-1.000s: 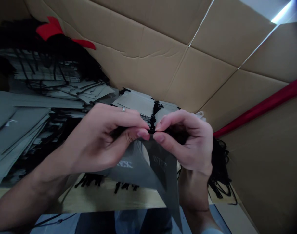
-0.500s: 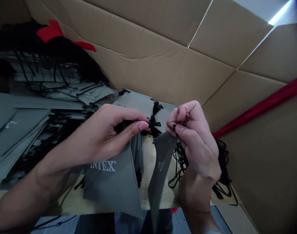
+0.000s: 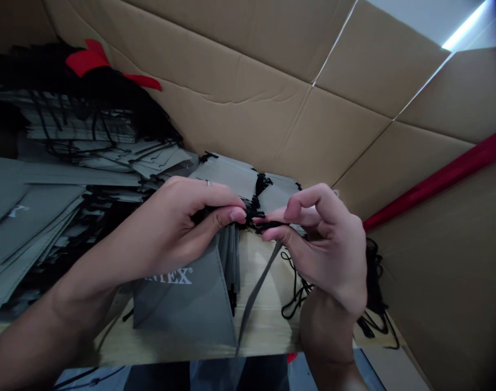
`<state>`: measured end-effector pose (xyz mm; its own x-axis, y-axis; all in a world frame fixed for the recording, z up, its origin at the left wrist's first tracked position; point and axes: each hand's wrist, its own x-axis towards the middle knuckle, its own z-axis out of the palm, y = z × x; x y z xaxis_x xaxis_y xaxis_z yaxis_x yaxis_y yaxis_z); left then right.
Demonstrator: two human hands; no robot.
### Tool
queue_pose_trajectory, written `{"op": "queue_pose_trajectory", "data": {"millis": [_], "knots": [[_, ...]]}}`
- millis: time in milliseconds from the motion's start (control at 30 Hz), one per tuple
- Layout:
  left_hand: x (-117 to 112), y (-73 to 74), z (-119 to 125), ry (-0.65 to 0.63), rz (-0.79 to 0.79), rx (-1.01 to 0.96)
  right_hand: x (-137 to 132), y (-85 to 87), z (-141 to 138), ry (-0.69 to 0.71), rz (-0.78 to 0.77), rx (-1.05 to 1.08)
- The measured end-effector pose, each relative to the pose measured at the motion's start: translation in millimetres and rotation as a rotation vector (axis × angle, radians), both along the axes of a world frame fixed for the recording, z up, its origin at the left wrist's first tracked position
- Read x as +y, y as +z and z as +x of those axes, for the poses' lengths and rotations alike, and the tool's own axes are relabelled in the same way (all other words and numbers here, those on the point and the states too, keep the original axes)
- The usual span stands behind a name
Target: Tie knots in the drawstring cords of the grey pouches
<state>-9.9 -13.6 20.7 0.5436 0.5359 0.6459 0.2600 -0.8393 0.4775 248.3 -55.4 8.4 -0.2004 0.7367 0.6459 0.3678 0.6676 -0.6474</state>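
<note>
Currently, the left hand (image 3: pixel 186 220) pinches black cord ends (image 3: pixel 255 215) above the printed grey pouch (image 3: pixel 186 309), while the right hand (image 3: pixel 333 250), just beside it, pinches the dark top of an edge-on grey pouch (image 3: pixel 256 289), whose long axis slants near and left over the surface (image 3: pixel 272 328).

Right hand (image 3: pixel 329 247) near left hand (image 3: pixel 186 222) again, having stood farther off half a second ago. Its grey bag (image 3: pixel 256 290), lettered face showing then, now turned to a thin edge. More black cord (image 3: pixel 274 224) visible in right-hand pinch.
</note>
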Motion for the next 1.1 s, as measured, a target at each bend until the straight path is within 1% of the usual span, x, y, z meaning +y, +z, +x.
{"op": "queue_pose_trajectory", "data": {"millis": [100, 333, 467, 633, 733, 833, 1000, 1100], "knots": [[-1, 0.2, 0, -0.002, 0.004, -0.010, 0, -3.5, -5, -0.047, 0.085, -0.017], [-2, 2.1, 0, 0.010, 0.012, -0.037, 4, -10.2, -11, -0.045, 0.162, 0.038], [-3, 3.7, 0, 0.005, 0.021, -0.039, 4, -11.0, -12, -0.047, 0.159, 0.077], [-4, 2.2, -1, 0.026, 0.022, -0.040, 7, -8.0, -10, -0.010, 0.131, 0.031], [-2, -1.7, 1, 0.047, 0.041, -0.016, 11, -5.5, -11, 0.003, 0.099, -0.033], [0, -4.8, 3, 0.043, 0.039, -0.004, 14, -4.6, -15, 0.028, 0.117, -0.130], [5, -5.2, 3, -0.011, 0.004, 0.033, 19, -6.6, -19, 0.051, 0.214, -0.125], [7, -4.4, -1, -0.040, 0.008, 0.048, 21, -8.4, -17, 0.059, 0.175, -0.082]]}}
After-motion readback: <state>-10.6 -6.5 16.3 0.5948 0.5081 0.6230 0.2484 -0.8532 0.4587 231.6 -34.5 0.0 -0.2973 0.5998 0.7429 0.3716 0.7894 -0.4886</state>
